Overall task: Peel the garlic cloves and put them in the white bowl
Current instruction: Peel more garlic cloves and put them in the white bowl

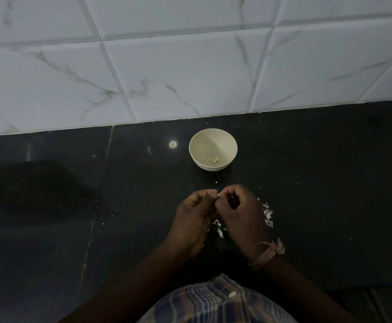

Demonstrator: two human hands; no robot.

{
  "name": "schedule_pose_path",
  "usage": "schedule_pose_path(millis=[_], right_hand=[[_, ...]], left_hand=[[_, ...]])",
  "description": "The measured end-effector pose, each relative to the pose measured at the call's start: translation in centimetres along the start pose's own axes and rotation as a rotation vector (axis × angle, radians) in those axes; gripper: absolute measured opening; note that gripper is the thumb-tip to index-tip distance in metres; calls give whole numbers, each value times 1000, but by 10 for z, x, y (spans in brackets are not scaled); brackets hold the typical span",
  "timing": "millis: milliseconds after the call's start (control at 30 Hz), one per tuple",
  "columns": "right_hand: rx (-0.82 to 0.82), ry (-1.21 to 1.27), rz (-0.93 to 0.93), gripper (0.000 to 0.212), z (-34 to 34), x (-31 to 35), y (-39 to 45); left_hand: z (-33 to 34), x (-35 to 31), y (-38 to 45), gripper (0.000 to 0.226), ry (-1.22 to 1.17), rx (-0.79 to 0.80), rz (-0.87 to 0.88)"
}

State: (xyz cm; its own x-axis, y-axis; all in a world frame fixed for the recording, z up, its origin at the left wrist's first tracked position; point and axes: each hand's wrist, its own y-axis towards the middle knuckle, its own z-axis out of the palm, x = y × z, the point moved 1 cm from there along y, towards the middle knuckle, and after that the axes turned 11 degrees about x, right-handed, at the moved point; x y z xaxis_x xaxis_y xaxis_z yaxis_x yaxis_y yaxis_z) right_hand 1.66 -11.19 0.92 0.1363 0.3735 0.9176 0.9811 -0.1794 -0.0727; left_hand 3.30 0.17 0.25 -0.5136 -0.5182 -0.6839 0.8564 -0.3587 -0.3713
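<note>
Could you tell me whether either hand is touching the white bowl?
Apart. The head view shows bare dark counter between the white bowl and both the left hand and right hand.

Glossy marbled wall tiles; polished dark stone counter; matt white bowl, perhaps plastic.

Black counter, marble wall tiles, plaid shirt.

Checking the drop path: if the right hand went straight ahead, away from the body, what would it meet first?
Probably the bowl: it stands just beyond the right hand, slightly to its left, with only bare counter between. Height is unclear, so the hand may pass over its rim.
</note>
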Motion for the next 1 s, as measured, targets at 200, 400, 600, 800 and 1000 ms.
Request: schedule_pose_path(millis=[200,400,600,800,1000], right_hand=[[-26,-103,-127,11,-2,-2,2],[-8,-173,-191,12,-6,-2,4],[12,-196,-190,12,-4,-2,7],[40,-1,37,7,0,-1,8],[89,395,231,13,0,1,13]], left_hand=[[0,-5,-1,10,340,-49,90],[2,-8,-2,18,164,75,-2],[1,-12,5,25,56,67,-58],[-6,-8,11,41,-31,16,-124],[-9,-11,12,17,-193,-16,-184]])
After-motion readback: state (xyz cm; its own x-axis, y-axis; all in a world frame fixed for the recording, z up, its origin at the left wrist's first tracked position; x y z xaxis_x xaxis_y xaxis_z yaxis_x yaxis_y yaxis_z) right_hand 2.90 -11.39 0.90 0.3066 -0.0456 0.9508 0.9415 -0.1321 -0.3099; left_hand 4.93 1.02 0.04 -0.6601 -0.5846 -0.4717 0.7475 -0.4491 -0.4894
